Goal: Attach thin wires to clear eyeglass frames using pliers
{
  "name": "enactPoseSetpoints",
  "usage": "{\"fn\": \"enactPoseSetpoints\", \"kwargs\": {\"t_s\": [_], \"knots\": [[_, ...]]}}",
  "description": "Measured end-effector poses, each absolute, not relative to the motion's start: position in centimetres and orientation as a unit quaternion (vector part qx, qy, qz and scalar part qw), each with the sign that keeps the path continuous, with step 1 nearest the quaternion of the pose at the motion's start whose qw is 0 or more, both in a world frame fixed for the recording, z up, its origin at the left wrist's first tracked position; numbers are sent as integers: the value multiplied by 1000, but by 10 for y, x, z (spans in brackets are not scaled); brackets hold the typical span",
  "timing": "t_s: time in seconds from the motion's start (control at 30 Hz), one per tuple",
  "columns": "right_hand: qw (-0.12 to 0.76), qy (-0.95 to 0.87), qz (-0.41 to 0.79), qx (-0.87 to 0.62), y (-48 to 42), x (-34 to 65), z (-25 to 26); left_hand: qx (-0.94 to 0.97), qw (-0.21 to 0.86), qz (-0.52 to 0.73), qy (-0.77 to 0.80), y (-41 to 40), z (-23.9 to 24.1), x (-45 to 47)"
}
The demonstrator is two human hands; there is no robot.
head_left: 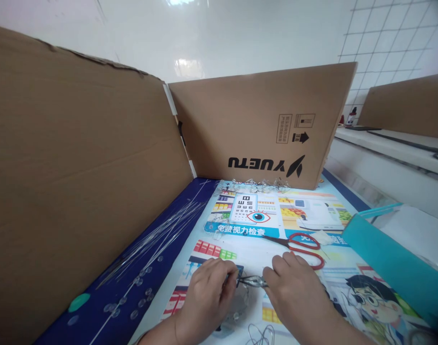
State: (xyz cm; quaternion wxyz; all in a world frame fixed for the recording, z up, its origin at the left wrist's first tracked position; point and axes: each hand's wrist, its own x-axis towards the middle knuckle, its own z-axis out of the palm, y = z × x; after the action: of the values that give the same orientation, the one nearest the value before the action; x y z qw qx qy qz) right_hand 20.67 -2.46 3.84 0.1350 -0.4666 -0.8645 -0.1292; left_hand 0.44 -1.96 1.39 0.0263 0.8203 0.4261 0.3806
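Note:
My left hand (207, 297) and my right hand (294, 292) rest low over a printed poster (262, 244), fingers pinched. Between them they hold a small piece of thin wire with clear beads (252, 281); each hand pinches one end. Under the left hand lie more clear beads and wire (236, 314). Red-handled scissors (301, 247) lie shut on the poster just beyond my right hand.
Tall cardboard walls stand at the left (78, 167) and the back (258, 129). Straight wires (157, 239) and clear beads (132, 297) lie on the blue mat at left, with a green disc (78, 302). A teal bag (391, 258) stands at right. Beaded pieces (258, 183) line the back wall.

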Motion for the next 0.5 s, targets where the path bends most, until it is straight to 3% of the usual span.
{"fn": "enactPoseSetpoints", "kwargs": {"t_s": [0.23, 0.5], "knots": [[152, -861, -194, -445, -28, 203, 40, 813, 33, 382, 438, -22, 16, 6], [152, -861, -182, -450, -29, 204, 39, 816, 34, 383, 432, -22, 14, 6]]}}
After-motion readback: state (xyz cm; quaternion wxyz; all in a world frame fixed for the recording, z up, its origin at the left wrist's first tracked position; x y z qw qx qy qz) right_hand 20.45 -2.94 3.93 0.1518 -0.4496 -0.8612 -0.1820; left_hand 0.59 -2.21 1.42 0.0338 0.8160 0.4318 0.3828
